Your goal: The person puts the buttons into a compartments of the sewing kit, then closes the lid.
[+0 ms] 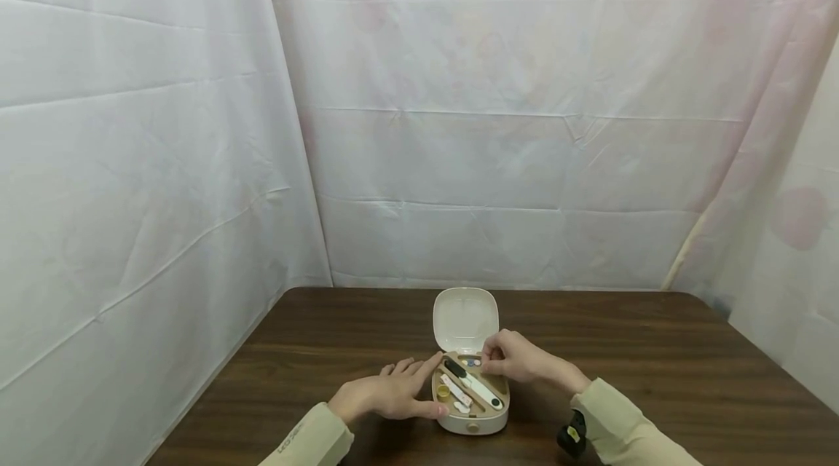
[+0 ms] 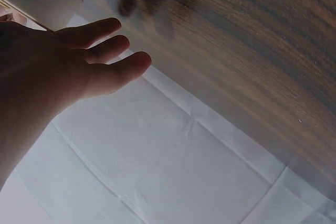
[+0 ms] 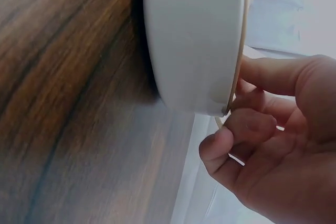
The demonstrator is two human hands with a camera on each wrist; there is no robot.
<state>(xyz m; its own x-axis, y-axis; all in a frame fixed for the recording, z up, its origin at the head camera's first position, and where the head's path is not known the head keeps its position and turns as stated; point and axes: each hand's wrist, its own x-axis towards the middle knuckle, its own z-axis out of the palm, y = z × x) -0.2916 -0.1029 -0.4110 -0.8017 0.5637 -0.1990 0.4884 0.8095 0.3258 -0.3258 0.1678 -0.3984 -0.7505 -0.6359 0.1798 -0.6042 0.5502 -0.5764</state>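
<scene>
Here, a white case (image 1: 491, 423) sits on the counter (image 1: 314, 349), lid raised. The left grip (image 1: 393, 391) spreads along its edge; whether the right grip (image 1: 516, 358), curled over it, pinches anything, I cannot tell.

Smooth plastic case (image 3: 194, 43); wood-grained table (image 1: 629, 357); creased cloth backdrop (image 1: 459, 160).

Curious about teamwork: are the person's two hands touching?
Apart. The head view plainly shows part of the open case between the left hand and the right hand.
</scene>
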